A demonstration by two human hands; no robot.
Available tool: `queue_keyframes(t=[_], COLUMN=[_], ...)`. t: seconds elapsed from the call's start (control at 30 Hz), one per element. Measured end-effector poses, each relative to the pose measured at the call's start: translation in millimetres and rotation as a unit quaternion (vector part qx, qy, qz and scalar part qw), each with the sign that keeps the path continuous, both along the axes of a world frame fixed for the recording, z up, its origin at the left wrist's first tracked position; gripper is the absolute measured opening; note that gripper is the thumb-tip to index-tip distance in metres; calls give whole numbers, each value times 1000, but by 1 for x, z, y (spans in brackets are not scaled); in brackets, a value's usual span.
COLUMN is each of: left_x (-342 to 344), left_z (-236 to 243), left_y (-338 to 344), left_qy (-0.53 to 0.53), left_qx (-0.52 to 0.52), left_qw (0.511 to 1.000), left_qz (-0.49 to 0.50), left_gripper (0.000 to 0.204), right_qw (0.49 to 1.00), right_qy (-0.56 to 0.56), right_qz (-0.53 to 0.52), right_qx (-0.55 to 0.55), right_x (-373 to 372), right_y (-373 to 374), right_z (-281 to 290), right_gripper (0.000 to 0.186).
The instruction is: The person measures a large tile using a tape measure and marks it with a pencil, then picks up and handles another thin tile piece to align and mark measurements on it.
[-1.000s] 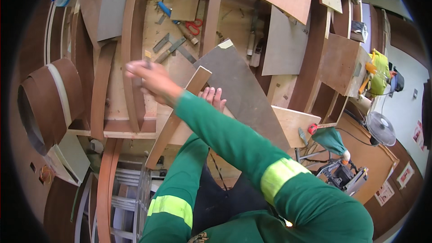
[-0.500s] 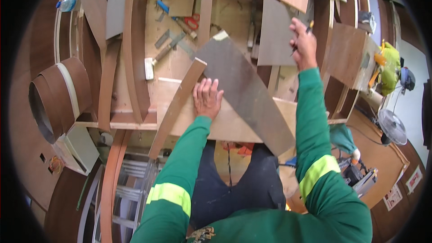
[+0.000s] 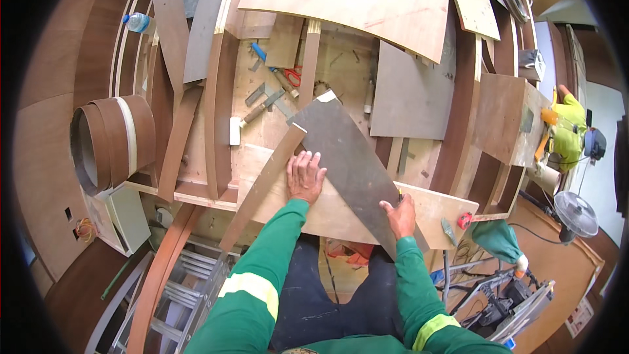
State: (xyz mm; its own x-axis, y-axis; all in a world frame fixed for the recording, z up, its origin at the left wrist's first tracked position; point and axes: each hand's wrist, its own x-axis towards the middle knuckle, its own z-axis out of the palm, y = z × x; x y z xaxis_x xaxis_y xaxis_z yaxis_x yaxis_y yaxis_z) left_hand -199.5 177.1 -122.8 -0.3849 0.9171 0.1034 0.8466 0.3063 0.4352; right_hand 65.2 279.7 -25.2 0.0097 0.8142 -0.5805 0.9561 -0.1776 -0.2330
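Note:
A dark grey tapered panel (image 3: pixel 344 151) lies slanted across a pale plywood board (image 3: pixel 272 208) in front of me. A narrow brown strip (image 3: pixel 267 180) meets the panel near its upper left edge. My left hand (image 3: pixel 305 177) lies flat between the strip and panel, fingers stretched out, fingertips at the panel's edge. At the panel's lower right edge rests my right hand (image 3: pixel 400 215), its fingers curled and its thumb on the panel. The yellow end of a slim pen (image 3: pixel 400 193) shows above that hand; the rest is hidden by the fingers.
A red tape measure (image 3: pixel 464 220) and a grey-green tool (image 3: pixel 449 231) lie at the board's right end. Beyond are a mallet (image 3: pixel 246 126), red-handled scissors (image 3: pixel 292 77) and upright wooden partitions (image 3: pixel 219 111). A ladder (image 3: pixel 171 295) lies lower left; a fan (image 3: pixel 576 214) stands right.
My right hand has come down from above the far panels to the dark panel's lower right edge, still with the pen. My left hand stays on the board. The view has shifted.

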Motion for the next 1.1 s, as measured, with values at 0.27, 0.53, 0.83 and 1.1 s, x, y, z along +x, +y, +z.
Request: queue_keyframes(t=[0.27,0.53,0.83,1.1], left_x=[-14,0,0,-6], left_z=[6,4,4,-1], left_y=[-4,8,-6,-1], left_qy=[40,-11,15,21], left_qx=[1,-8,-22,-26], left_qw=[999,1000,1000,999], left_qz=[10,3,9,1], left_gripper=[53,52,53,49], right_qw=[936,970,903,882], right_qy=[253,106,387,405], right_qz=[-199,5,-171,-229], right_qx=[143,219,-71,-74], right_x=[18,-9,-56,-96], right_y=[118,424,434,419], right_z=[-42,-110,-131,-69], right_gripper=[46,56,45,18])
